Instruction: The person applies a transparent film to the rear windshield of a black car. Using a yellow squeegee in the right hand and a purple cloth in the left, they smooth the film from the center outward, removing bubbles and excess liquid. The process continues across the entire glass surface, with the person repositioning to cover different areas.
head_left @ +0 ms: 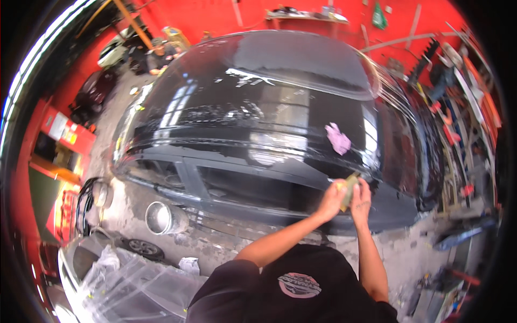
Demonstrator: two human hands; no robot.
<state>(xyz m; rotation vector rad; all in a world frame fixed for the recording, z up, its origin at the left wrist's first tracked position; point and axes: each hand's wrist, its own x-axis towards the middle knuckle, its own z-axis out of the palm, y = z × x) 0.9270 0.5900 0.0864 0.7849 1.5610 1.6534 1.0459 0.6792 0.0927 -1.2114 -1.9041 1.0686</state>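
Observation:
Both my hands are raised in front of me over the near side of a dark car. Between them is a flat yellow-green piece, perhaps a sanding sheet or pad; blur keeps its kind unclear. My left hand pinches its left side, where a bit of brighter yellow shows. My right hand grips the right side with bent fingers. Just beyond my hands, a crumpled pink cloth lies on the car's roof. The roof is glossy and looks wet in patches, while the panels around the side windows look dull grey.
A white bucket stands on the floor left of me. Behind it is a plastic-covered car. Another person is at the far left beyond the dark car. Shelving with parts lines the right; a shelf hangs on the red back wall.

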